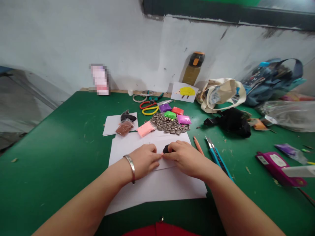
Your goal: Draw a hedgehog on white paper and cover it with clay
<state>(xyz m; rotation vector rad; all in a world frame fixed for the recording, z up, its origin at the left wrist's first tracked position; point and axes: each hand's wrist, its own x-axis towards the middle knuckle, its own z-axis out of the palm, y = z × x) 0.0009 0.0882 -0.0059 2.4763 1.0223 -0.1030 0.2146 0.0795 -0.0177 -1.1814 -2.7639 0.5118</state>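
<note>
White paper sheets lie on the green table in front of me. Over them, my left hand has its fingers bent, its index fingertip meeting my right one at a tiny pinkish spot. A small black lump is held by my right hand between curled fingers. Whether my left fingers grip anything is too small to tell. Just beyond the paper sit a pink clay packet, a brown packet and a pile of striped seeds.
Right of the paper lie an orange pen and a blue cutter with its blade out. Scissors lie behind the seeds. Farther right are a black cloth item and a magenta device. A hedgehog drawing leans at the wall.
</note>
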